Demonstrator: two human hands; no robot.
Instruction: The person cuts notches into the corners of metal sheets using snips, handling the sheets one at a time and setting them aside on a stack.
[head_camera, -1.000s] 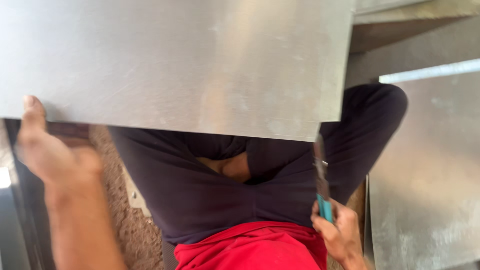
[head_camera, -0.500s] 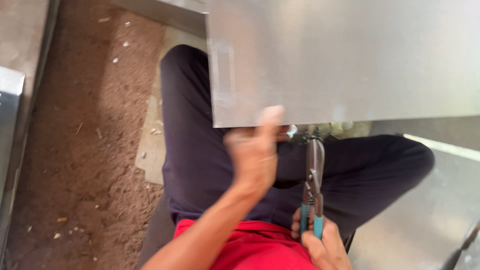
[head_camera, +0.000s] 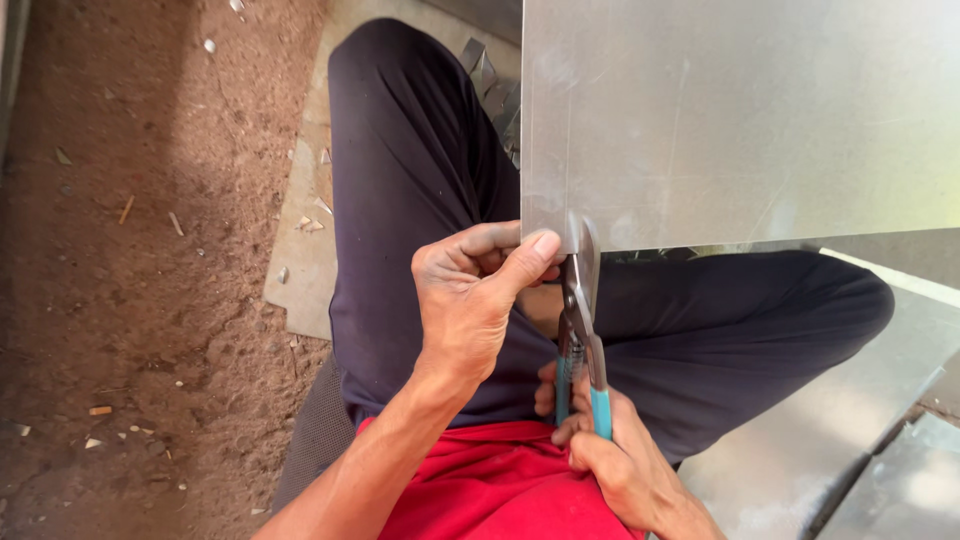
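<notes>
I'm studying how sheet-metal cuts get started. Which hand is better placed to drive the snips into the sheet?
The right hand: it already grips the blue-handled snips, whose blades meet the metal sheet at its lower edge. The left hand pinches that edge beside the blades, probably steadying it.

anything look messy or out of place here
Yes: bright metal offcuts lie scattered beside the person's knee, with small scraps on the board and dirt. The sheet itself looks flat; the snips bite its lower edge by the left hand.
</notes>
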